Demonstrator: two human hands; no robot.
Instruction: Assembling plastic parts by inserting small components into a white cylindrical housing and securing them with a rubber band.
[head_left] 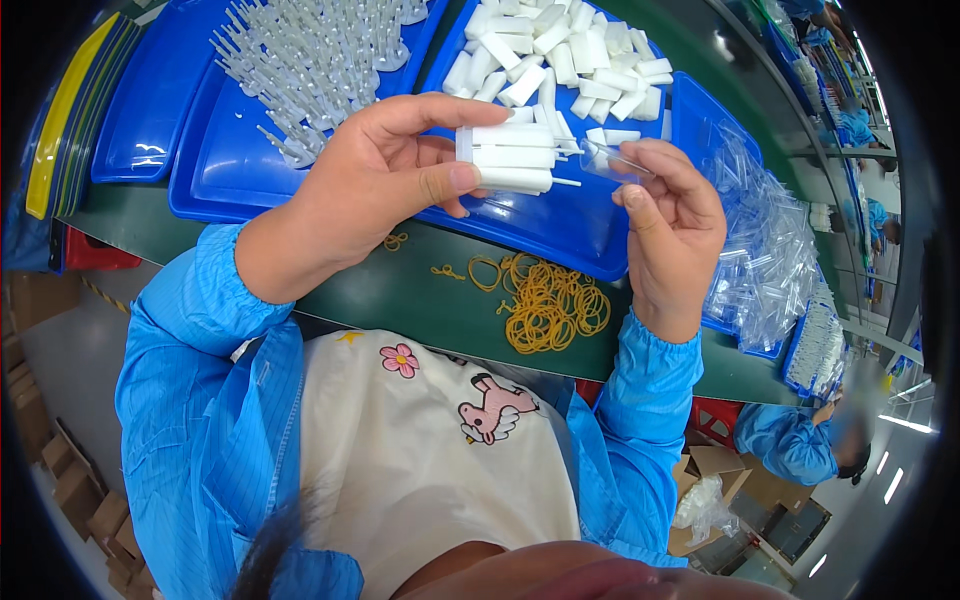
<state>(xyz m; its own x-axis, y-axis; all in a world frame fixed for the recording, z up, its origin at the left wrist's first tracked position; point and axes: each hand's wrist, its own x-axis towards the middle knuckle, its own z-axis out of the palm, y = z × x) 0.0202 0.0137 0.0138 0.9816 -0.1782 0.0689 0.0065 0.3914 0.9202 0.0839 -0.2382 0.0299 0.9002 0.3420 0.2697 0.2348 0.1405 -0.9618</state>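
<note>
My left hand [375, 175] is closed around the end of a bundle of white blocks [512, 160]. Thumb and fingers grip it near a translucent cap-like end, and thin pins stick out from its right end. To the right, my right hand [672, 235] pinches a clear thin plastic piece [608, 162] between thumb and fingers, its left end close to the pins. Whether the two touch, I cannot tell. Behind both hands a blue tray [545, 235] holds many loose white blocks [560, 55].
A blue tray at upper left bears a heap of translucent stemmed parts [310, 65]. Yellow rubber bands [555, 305] lie on the green table [360, 290]. Clear plastic pieces [760, 230] pile up at the right. A co-worker in blue [790, 440] sits at lower right.
</note>
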